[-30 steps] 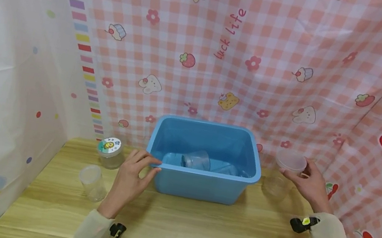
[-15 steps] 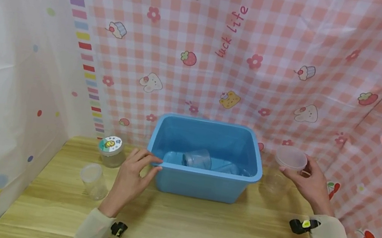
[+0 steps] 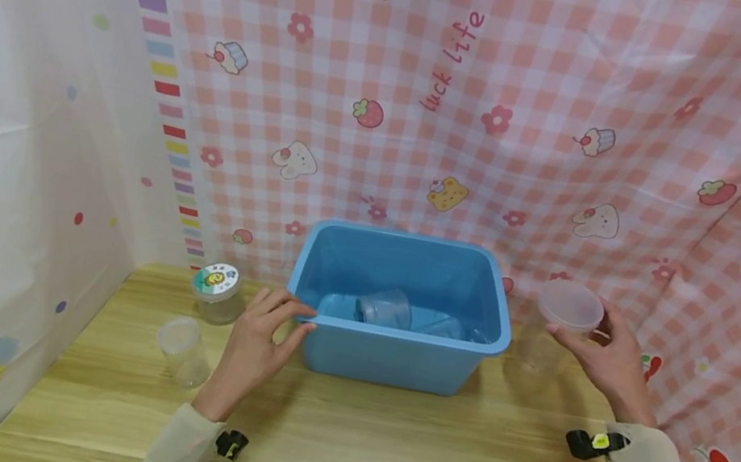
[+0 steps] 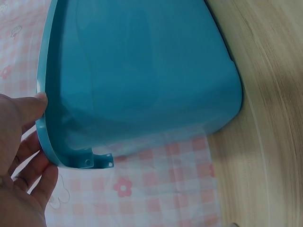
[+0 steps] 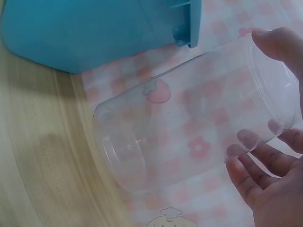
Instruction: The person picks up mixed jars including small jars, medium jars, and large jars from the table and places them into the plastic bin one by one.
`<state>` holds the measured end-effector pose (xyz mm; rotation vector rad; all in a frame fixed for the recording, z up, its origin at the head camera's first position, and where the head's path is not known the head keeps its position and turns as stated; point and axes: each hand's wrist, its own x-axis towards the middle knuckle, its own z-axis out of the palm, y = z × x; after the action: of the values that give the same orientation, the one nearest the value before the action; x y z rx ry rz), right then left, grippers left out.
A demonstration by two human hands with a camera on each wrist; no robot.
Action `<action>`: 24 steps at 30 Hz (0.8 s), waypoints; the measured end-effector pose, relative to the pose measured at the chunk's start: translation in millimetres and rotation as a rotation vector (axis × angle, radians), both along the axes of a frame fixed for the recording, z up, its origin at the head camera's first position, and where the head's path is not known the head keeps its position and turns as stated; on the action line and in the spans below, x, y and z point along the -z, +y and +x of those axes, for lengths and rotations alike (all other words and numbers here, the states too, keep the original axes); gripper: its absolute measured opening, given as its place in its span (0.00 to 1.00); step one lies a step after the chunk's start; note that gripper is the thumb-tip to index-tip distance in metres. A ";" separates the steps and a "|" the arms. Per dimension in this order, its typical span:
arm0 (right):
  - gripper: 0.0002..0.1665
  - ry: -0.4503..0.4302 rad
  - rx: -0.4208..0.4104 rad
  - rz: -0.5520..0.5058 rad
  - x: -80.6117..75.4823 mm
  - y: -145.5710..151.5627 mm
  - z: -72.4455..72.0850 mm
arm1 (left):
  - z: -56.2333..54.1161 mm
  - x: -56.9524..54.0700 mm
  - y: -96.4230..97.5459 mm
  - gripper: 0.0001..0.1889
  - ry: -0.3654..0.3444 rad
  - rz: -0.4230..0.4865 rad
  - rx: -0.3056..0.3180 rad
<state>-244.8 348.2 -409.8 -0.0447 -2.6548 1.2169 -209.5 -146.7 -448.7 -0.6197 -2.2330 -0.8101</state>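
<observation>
My left hand pinches the near left corner of the blue plastic bin's rim; the left wrist view has the thumb on one side of the rim and the fingers on the other. To the bin's right, my right hand grips a tall clear plastic jar just under its whitish lid. Thumb and fingers wrap the jar's top end in the right wrist view, and its see-through body looks upright over the wooden table. Inside the bin, a clear jar lies on its side.
Left of the bin stand a short jar with a printed lid and a small clear jar with a pale lid. Another clear container lies low in the bin. A pink checked cloth hangs right behind the wooden table.
My right hand and the tall jar have shifted slightly to the right. The left hand has stayed at the bin's rim, and the view has tilted a little.
</observation>
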 end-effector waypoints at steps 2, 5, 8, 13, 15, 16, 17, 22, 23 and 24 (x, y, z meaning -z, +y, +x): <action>0.57 0.013 0.003 -0.002 -1.9 -0.8 1.2 | -0.3 0.1 0.1 0.08 -0.003 0.000 0.001; 0.57 0.028 0.002 0.007 -4.3 -2.0 2.5 | -0.5 0.3 0.2 0.08 -0.004 0.004 0.002; 0.57 0.042 -0.006 0.012 -6.5 -3.2 3.3 | -0.5 0.5 0.4 0.08 0.000 0.009 0.004; 0.56 0.057 -0.015 0.013 -12.7 -6.1 5.5 | -0.5 0.7 0.6 0.08 0.000 0.013 0.008; 0.56 0.056 -0.015 0.010 -16.6 -8.4 6.3 | -0.8 0.8 0.3 0.08 -0.005 0.013 0.007; 0.57 0.053 -0.014 0.010 -18.5 -9.4 6.6 | -0.9 0.9 0.2 0.08 -0.008 0.013 0.006; 0.57 0.055 -0.013 0.012 -20.2 -10.5 6.5 | -1.0 1.0 0.0 0.08 -0.010 0.013 0.005; 0.55 0.082 -0.004 0.021 -28.9 -16.0 8.1 | -1.0 1.8 -0.2 0.08 -0.015 0.009 0.001; 0.55 0.092 -0.001 0.022 -30.7 -17.1 8.5 | -0.9 1.8 -0.1 0.08 -0.014 0.009 0.001; 0.55 0.100 0.004 0.024 -32.7 -18.2 9.2 | -0.8 1.8 0.1 0.08 -0.013 0.009 0.000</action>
<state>-235.6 330.0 -377.1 0.0141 -2.5814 1.1538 -210.3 -146.7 -450.4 -0.6118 -2.2399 -0.8253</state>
